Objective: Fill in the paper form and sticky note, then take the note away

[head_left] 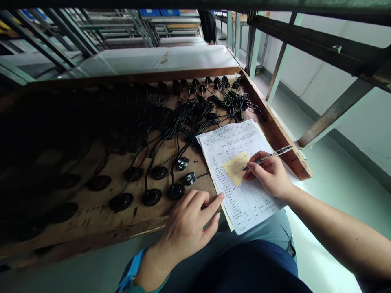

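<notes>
My right hand (266, 174) is closed around a pen (279, 152), its tip resting on a yellow sticky note (234, 165) that bears a few handwritten lines. Beneath the note lies a printed form (244, 211) with a table of rows, on top of other sheets. My left hand (192, 221) has its fingers apart and holds nothing; the index fingertip touches the left edge of the papers. Near its knuckles sit round black parts with cables (175, 191) on the wooden tray (201, 187).
Many black cables (189, 112) lie bundled across the tray, whose wooden rim (275, 122) runs along the right. Metal frame bars (339, 110) stand at the right, and another bar crosses overhead. Behind the tray is a white surface (171, 59). A person in dark clothing (207, 24) stands far back.
</notes>
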The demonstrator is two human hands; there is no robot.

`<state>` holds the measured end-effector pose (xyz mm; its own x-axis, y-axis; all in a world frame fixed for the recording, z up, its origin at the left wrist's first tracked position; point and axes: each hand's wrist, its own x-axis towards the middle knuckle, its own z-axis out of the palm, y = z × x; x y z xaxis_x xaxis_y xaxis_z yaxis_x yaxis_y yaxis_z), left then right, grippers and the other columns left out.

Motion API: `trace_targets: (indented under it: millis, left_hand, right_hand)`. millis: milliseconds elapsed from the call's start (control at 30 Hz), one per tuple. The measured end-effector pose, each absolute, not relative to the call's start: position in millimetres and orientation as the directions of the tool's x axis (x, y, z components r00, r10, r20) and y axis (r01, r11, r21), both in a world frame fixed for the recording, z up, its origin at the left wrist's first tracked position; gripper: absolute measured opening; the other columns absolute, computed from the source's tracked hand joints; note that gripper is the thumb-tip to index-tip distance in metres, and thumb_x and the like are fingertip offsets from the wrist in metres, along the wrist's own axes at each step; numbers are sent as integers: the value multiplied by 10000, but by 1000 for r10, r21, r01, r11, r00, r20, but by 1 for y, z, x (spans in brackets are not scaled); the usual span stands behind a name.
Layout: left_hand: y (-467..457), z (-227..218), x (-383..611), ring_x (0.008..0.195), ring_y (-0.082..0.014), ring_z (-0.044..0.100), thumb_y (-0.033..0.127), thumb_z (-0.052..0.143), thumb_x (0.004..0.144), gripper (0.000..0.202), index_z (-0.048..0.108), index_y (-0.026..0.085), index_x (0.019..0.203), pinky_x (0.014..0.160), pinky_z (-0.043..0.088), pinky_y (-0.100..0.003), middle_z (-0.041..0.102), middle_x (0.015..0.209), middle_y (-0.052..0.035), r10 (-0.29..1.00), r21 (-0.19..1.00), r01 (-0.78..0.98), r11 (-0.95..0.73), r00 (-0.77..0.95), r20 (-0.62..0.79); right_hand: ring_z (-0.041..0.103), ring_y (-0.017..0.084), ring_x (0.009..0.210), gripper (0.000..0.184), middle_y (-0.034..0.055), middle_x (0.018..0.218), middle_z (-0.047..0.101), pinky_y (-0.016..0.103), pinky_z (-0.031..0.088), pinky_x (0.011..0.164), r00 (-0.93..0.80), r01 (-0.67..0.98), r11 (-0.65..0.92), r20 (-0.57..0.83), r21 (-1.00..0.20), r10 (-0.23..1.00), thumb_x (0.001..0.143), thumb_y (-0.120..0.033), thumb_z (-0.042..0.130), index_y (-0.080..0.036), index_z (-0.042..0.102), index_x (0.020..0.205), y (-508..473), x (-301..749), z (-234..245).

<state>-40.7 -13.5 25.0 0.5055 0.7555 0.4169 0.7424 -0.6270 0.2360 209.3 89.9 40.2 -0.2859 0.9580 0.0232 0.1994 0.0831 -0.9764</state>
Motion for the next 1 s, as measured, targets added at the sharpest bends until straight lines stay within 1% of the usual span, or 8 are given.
trace_targets:
  millis: [167, 267, 367, 467, 567, 633, 833, 1000]
  left_hand:
    - [-14, 24, -43, 814, -211, 509, 108, 631, 891, 430, 642, 129, 1320, 679, 475, -352, 541, 862, -57, 760, 239, 743, -625, 509, 404]
    - [-12, 23, -40, 830, -219, 531, 121, 641, 894, 371, 660, 121, 1264, 705, 501, -367, 575, 890, -76, 750, 225, 749, -623, 488, 447]
    - [-6, 24, -32, 1041, -305, 589, 199, 641, 923, 307, 665, 110, 1216, 863, 534, -471, 639, 1130, -176, 716, 169, 765, -621, 467, 518]
    - [2, 24, -24, 1330, -396, 504, 390, 628, 961, 485, 604, 110, 1357, 1039, 476, -558, 527, 1457, -253, 701, 124, 750, -650, 528, 479]
    - [8, 22, -19, 1434, -415, 424, 651, 582, 921, 773, 507, 140, 1496, 1108, 432, -572, 459, 1552, -251, 700, 81, 733, -675, 603, 382]
    - [9, 20, -18, 1451, -418, 409, 760, 546, 867, 890, 484, 162, 1524, 1138, 405, -577, 455, 1566, -239, 708, 66, 734, -676, 623, 331]
    - [7, 18, -20, 1455, -405, 414, 819, 544, 818, 935, 526, 179, 1500, 1176, 380, -563, 451, 1579, -218, 734, 104, 746, -657, 603, 313]
    - [7, 20, -20, 1473, -415, 383, 816, 581, 804, 924, 531, 209, 1498, 1156, 400, -582, 425, 1590, -223, 746, 113, 756, -645, 591, 307]
  right_hand:
    - [666, 149, 709, 361, 105, 894, 715, 271, 599, 657, -289, 197, 64, 5, -978, 957, 888, -360, 661, -171, 751, 594, 90, 209, 43]
    - [666, 151, 710, 359, 101, 877, 716, 272, 598, 662, -289, 199, 78, 18, -977, 957, 886, -367, 666, -174, 756, 597, 89, 208, 43]
    - [665, 156, 712, 351, 97, 845, 718, 272, 590, 661, -293, 201, 94, 31, -975, 956, 883, -374, 675, -177, 752, 603, 90, 208, 43]
    - [664, 158, 695, 330, 88, 794, 714, 266, 574, 630, -289, 196, 80, 21, -977, 957, 881, -371, 677, -176, 731, 621, 90, 208, 42]
    - [668, 159, 700, 319, 80, 764, 712, 264, 568, 637, -292, 205, 98, 35, -974, 956, 883, -353, 669, -172, 726, 626, 90, 208, 41]
    - [672, 155, 703, 323, 78, 765, 714, 262, 569, 655, -303, 202, 114, 48, -973, 952, 880, -336, 668, -167, 726, 611, 91, 208, 40]
    - [669, 145, 656, 302, 76, 776, 726, 262, 567, 626, -321, 189, 94, 29, -977, 947, 874, -328, 666, -155, 750, 641, 91, 209, 39]
    - [683, 163, 715, 327, 82, 763, 723, 279, 590, 672, -323, 210, 120, 47, -970, 945, 881, -372, 673, -160, 731, 640, 91, 208, 39]
